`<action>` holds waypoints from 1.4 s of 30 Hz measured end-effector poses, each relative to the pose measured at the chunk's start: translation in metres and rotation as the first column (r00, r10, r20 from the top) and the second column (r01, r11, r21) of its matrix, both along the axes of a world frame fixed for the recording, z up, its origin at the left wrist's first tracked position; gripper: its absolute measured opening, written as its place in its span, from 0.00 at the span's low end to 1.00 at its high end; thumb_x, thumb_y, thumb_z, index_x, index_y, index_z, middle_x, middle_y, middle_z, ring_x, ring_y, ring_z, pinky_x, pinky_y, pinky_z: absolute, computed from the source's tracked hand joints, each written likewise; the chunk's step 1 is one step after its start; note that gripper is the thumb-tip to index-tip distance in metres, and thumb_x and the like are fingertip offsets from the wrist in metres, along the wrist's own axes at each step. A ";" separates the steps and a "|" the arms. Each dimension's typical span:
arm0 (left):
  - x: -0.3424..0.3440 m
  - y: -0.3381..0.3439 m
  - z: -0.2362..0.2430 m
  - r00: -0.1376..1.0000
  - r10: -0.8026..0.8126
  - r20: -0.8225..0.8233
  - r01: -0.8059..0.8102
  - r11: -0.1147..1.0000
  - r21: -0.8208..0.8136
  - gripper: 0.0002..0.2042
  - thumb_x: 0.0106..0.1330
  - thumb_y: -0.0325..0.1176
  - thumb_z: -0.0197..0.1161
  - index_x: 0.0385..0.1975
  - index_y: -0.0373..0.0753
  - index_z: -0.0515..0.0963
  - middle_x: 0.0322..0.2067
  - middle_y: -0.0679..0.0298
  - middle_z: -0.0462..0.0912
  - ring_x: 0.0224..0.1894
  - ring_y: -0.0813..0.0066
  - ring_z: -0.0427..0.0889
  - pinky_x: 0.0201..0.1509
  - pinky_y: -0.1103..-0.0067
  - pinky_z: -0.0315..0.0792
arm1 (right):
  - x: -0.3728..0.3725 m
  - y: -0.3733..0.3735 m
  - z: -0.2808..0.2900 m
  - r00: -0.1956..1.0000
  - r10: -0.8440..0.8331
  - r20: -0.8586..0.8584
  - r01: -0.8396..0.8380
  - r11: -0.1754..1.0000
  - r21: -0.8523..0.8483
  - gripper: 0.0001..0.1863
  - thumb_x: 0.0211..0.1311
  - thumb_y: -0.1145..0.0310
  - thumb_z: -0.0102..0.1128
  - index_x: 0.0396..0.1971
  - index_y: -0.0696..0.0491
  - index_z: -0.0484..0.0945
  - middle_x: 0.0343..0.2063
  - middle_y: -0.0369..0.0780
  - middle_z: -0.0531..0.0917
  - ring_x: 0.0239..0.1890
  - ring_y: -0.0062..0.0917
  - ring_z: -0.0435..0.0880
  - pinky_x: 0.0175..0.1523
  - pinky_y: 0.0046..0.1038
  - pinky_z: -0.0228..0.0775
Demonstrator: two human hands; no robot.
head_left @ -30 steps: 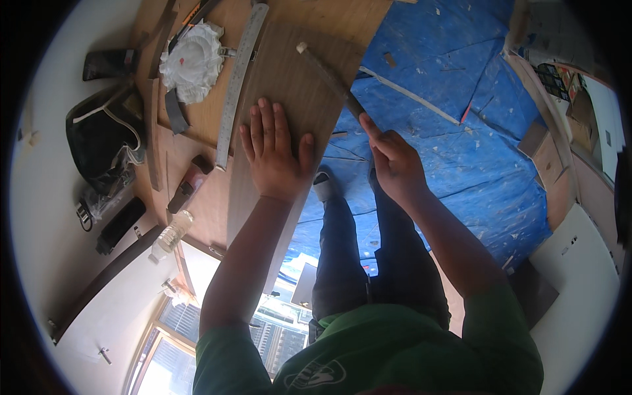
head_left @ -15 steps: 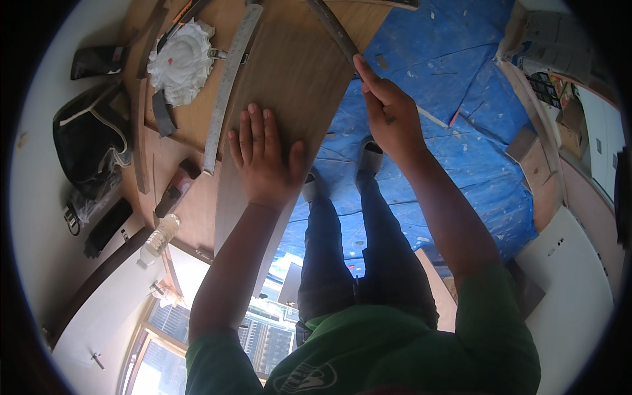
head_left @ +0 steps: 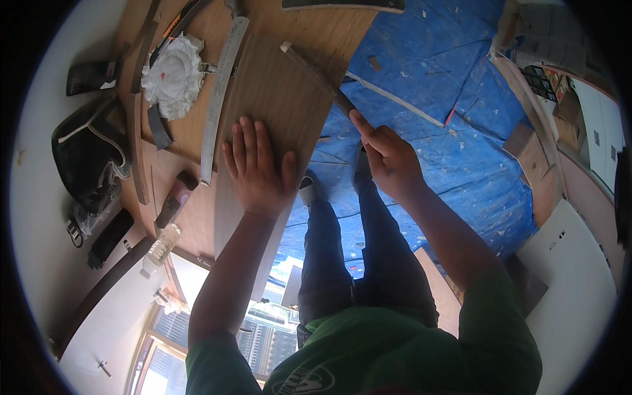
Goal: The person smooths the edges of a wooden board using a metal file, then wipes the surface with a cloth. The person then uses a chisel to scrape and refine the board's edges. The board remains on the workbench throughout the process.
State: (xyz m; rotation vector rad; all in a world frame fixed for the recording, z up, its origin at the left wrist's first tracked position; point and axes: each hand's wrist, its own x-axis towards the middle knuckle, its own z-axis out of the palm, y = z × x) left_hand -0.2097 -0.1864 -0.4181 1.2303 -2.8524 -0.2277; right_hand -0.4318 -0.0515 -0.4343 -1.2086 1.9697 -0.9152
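My left hand [head_left: 257, 172] lies flat on a brown wood-grain board [head_left: 280, 92], fingers stretched out. The board rests along the edge of the workbench. My right hand [head_left: 393, 161] is wrapped round the near end of a long, narrow, dark bar [head_left: 322, 80], index finger stretched along it. The bar slants toward the far left across the board's right edge, its pale blunt tip over the board's surface. Whether the bar touches the board I cannot tell. Left of the board lies a long grey metal strip [head_left: 220, 99], like a ruler, with a dark piece at its far end.
A crumpled white plastic bundle [head_left: 172, 76], a dark-handled tool [head_left: 176, 199] and a clear bottle [head_left: 160, 250] lie on the left. A black bag [head_left: 92, 148] is farther left. Blue sheeting [head_left: 454, 178] covers the floor, with a thin pale strip [head_left: 401, 102] on it.
My right hand has drawn the bar back toward me, and its pale tip now shows over the board. My left hand stays flat on the board. The view has shifted slightly.
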 end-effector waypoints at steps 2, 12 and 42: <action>0.000 -0.001 0.000 1.000 -0.003 -0.001 0.003 1.000 -0.006 0.37 0.75 0.50 0.51 0.75 0.29 0.59 0.76 0.42 0.58 0.80 0.45 0.54 0.81 0.51 0.43 | -0.008 -0.007 -0.007 1.000 -0.023 0.006 0.023 0.999 -0.034 0.31 0.73 0.76 0.58 0.72 0.37 0.71 0.27 0.40 0.80 0.27 0.31 0.81 0.35 0.33 0.76; 0.000 -0.001 -0.003 1.000 0.017 -0.012 -0.017 1.000 0.012 0.37 0.75 0.52 0.50 0.76 0.31 0.59 0.76 0.43 0.58 0.80 0.45 0.54 0.81 0.50 0.41 | -0.015 -0.015 -0.009 1.000 -0.002 -0.006 0.002 1.000 -0.017 0.32 0.73 0.77 0.59 0.73 0.36 0.70 0.29 0.39 0.80 0.29 0.28 0.81 0.37 0.30 0.76; -0.080 0.115 0.086 0.761 -0.578 -0.294 0.645 0.723 0.247 0.44 0.58 0.29 0.70 0.78 0.48 0.58 0.80 0.62 0.54 0.82 0.59 0.50 0.83 0.51 0.47 | -0.056 0.162 0.198 0.491 -0.356 0.795 -0.252 0.815 0.521 0.07 0.64 0.73 0.65 0.37 0.55 0.75 0.19 0.34 0.75 0.16 0.21 0.77 0.20 0.26 0.69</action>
